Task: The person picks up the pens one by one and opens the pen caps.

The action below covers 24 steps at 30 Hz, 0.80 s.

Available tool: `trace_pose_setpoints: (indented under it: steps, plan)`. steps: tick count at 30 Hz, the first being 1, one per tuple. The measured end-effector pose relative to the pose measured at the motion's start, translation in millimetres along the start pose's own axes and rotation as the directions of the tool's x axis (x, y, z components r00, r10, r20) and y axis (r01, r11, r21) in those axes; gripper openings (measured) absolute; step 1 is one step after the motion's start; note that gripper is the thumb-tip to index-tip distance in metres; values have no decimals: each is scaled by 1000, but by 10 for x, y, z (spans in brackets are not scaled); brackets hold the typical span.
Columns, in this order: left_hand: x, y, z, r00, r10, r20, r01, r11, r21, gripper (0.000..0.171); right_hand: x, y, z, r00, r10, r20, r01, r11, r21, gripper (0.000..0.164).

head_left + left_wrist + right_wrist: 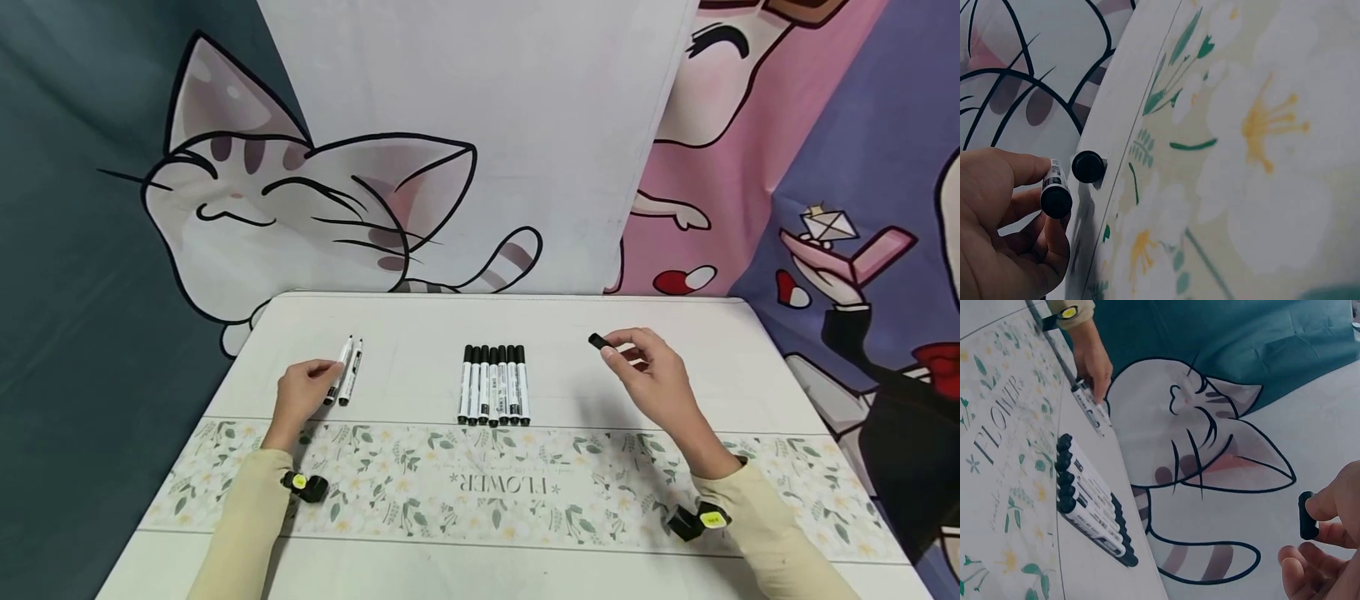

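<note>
My left hand (303, 392) pinches a white marker (1055, 190) with a bare tip pointing away, at the left of the table. Close beside it on the right lies a second uncapped white marker (351, 375). My right hand (651, 375) is raised over the right part of the table and pinches a black marker cap (599, 341) between thumb and index finger; the right wrist view shows the cap upright, the other fingers curled below. Between the hands lies a row of several white markers (493, 387) with black caps on, side by side.
The white table (420, 321) carries a printed flower band (502, 492) across its front half. Cartoon cloth (480, 83) hangs behind the table's back edge, and a dark green curtain (67, 333) hangs at the left. Each wrist wears a small black camera.
</note>
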State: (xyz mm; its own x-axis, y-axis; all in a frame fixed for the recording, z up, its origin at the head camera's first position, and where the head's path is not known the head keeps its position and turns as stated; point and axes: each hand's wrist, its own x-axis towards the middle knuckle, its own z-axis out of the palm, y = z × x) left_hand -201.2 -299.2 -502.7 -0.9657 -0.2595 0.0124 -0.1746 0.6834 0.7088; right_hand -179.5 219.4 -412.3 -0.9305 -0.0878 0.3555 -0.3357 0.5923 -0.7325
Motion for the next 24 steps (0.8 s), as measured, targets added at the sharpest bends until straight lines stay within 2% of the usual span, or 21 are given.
trace_pose_setpoints:
  steps: [9,24]
  plan:
    - [54,-84,32,999,-40,13,40,999,11,47,63,81,-118,997,56,-44,-52,995,85,23]
    - [51,-58,-4,997,-37,62,37,999,10,48,161,231,-298,984,159,-80,-152,985,86,31]
